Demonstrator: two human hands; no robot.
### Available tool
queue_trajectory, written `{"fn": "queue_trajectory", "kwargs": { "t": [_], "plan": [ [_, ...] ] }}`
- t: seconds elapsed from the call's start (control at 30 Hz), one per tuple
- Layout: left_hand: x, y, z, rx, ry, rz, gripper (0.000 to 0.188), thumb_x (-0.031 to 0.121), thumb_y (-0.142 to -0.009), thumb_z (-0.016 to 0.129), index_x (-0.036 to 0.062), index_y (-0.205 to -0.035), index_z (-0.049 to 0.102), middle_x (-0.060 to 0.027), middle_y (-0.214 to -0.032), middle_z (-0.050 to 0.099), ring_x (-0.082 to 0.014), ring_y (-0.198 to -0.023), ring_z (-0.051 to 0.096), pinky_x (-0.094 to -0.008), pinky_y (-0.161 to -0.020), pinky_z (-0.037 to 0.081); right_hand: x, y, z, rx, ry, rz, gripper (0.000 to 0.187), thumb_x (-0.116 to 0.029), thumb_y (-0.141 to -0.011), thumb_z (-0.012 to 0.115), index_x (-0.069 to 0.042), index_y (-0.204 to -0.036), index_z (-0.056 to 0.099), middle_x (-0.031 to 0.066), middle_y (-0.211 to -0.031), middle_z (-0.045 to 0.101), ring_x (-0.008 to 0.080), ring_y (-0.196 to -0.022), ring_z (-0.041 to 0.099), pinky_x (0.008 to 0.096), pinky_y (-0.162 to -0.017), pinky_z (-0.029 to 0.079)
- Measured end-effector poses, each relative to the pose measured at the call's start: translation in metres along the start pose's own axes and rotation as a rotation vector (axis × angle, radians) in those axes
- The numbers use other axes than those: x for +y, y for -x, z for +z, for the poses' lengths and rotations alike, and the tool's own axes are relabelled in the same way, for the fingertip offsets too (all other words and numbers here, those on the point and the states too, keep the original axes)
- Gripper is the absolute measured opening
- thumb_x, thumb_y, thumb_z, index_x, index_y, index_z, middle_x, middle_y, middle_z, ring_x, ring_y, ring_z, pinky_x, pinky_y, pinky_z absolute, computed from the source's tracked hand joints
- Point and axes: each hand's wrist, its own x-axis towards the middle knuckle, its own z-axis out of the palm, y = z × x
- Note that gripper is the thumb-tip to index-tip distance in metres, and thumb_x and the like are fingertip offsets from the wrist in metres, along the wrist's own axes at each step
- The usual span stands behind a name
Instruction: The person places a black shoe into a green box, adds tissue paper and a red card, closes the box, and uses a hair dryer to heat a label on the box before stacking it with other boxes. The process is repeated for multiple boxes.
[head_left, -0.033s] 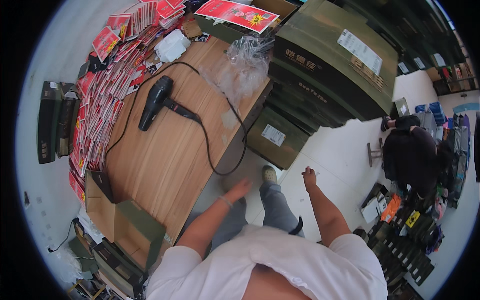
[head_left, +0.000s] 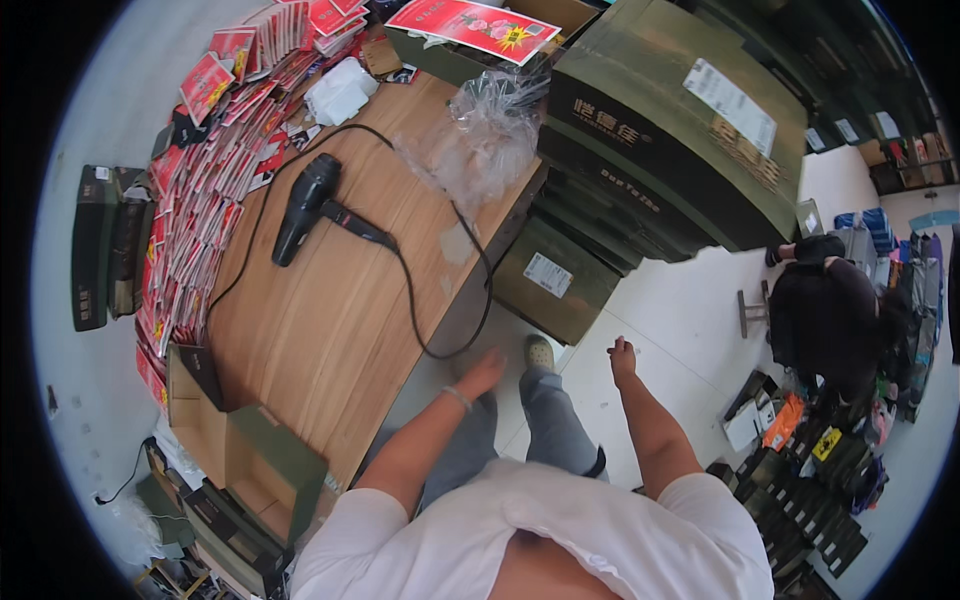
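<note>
My left hand (head_left: 482, 373) hangs in front of my left leg, just off the table's edge. Its fingers are smeared, and I see nothing held. Out to the right, over the pale floor, my right hand (head_left: 622, 359) has its fingers curled in; whatever they hold, if anything, is too small to make out. Neither hand touches the wooden table (head_left: 330, 330). A black hair dryer (head_left: 308, 208) lies on its side there, nearest to my left hand. Its black cord (head_left: 412, 300) loops across the top and hangs over the edge.
Red printed packets (head_left: 205, 200) pile along the table's far left. Crumpled clear plastic (head_left: 490, 130) lies beside stacked dark green boxes (head_left: 660, 110). An open green carton (head_left: 270, 470) stands at the near left. A person in black (head_left: 825, 315) bends over on the right, near more boxes.
My left hand has shifted very slightly up and forward beside the table. The view has tilted a little; the hair dryer stays where it lay.
</note>
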Motion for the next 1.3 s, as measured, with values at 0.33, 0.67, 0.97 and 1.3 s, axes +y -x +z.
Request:
{"fn": "queue_trajectory", "kwargs": {
  "t": [0.33, 0.67, 0.97, 1.3],
  "plan": [
    [-0.046, -0.241, 0.028, 0.651, -0.191, 0.006, 0.063, 0.038, -0.087, 0.07, -0.0013, -0.133, 0.05, -0.02, -0.128, 0.059, -0.0327, -0.117, 0.057, -0.0427, -0.1, 0.044, 0.039, -0.11, 0.078, -0.368, -0.24, 0.298, 0.109, -0.058, -0.074, 0.078, -0.013, -0.154, 0.02, 0.0136, -0.151, 0.038, 0.0321, -0.14, 0.034, 0.0442, -0.114, 0.027],
    [-0.036, -0.233, 0.001, 0.196, 0.316, 0.021, 0.054, 0.037, -0.085, 0.073, 0.0025, -0.125, 0.061, -0.0118, -0.114, 0.069, -0.0213, -0.105, 0.064, -0.0328, -0.091, 0.049, 0.045, -0.088, 0.091, -0.49, -0.746, 0.25, 0.074, -0.049, -0.091, 0.064, -0.008, -0.147, 0.036, 0.0102, -0.145, 0.046, 0.0254, -0.134, 0.043, 0.0403, -0.111, 0.036],
    [0.098, 0.003, -0.008, 0.268, 0.092, -0.075, 0.058, 0.051, -0.085, 0.065, 0.0034, -0.118, 0.064, -0.0203, -0.099, 0.07, -0.0359, -0.093, 0.068, -0.0426, -0.082, 0.053, 0.019, 0.1, -0.084, -0.514, -0.734, 0.463, 0.068, -0.045, -0.092, 0.064, -0.009, -0.145, 0.04, 0.0113, -0.14, 0.052, 0.0297, -0.126, 0.052, 0.046, -0.108, 0.041],
    [0.195, 0.241, -0.133, 0.281, 0.377, -0.017, 0.07, 0.048, -0.089, 0.065, 0.001, -0.139, 0.049, -0.0179, -0.114, 0.069, -0.0266, -0.101, 0.067, -0.0342, -0.088, 0.05, -0.186, 0.303, -0.164, -0.51, -0.515, 0.092, 0.056, -0.037, -0.095, 0.061, -0.005, -0.139, 0.046, 0.0105, -0.133, 0.057, 0.025, -0.121, 0.055, 0.04, -0.104, 0.043]
  ]
}}
